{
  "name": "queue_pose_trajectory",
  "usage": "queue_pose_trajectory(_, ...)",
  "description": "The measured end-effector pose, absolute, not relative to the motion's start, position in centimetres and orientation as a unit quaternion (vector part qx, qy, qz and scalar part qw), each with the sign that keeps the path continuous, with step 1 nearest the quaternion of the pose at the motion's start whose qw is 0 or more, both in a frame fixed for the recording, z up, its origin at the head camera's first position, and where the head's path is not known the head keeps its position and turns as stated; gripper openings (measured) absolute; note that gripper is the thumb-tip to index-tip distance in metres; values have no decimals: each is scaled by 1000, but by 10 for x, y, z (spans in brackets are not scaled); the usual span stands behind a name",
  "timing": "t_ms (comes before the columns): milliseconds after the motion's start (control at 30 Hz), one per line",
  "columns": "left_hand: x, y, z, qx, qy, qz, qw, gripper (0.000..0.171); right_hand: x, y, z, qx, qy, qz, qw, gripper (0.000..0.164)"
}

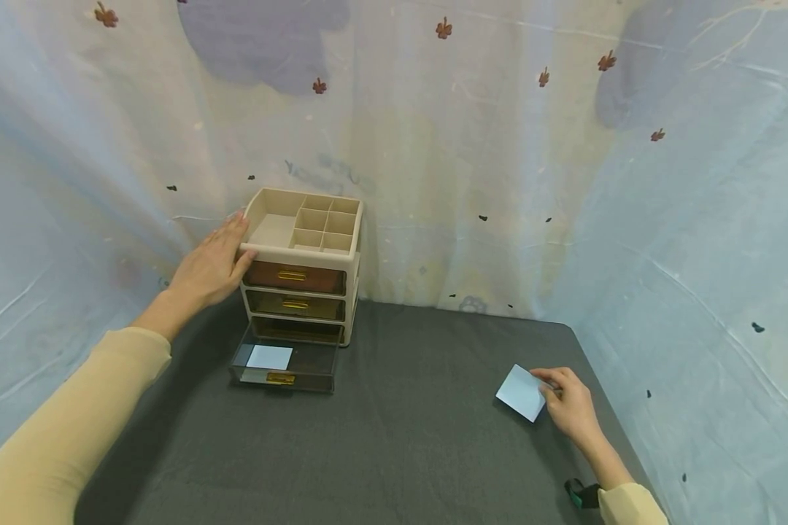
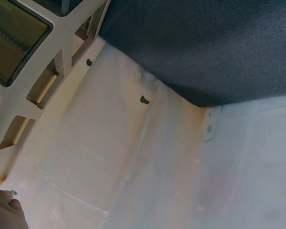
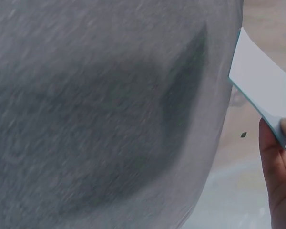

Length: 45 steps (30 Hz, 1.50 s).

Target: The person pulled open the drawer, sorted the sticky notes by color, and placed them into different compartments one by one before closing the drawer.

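Note:
My left hand (image 1: 211,266) rests on the upper left side of a cream desktop drawer organizer (image 1: 302,255), fingers laid along its side wall and thumb at the front top edge. The organizer's bottom drawer (image 1: 318,362), clear grey with a gold handle, is pulled out and holds a light-blue square of paper (image 1: 271,357). On the far right, my right hand (image 1: 570,405) pinches a light-blue sticky note pad (image 1: 521,394) by one corner. In the right wrist view the pad (image 3: 262,76) is tilted above the table, between thumb and fingers.
A dark grey cloth covers the table (image 1: 400,423). The organizer's two upper drawers (image 1: 294,290) are closed, and its top tray has several compartments. A patterned curtain (image 1: 420,146) hangs behind and along both sides. A black strap (image 1: 584,494) is near my right wrist.

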<state>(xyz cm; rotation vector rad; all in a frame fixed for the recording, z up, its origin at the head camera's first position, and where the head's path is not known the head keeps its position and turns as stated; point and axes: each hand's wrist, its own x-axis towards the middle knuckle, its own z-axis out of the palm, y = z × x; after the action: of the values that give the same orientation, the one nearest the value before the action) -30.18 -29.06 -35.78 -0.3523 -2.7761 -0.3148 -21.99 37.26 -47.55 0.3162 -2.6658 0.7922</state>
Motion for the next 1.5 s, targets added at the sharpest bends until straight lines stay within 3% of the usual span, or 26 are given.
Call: queue_pose_trajectory(1500,-300,-289,-357,-126,-971,-117,164,74,-246,242,-443,173,-875,424,159,31)
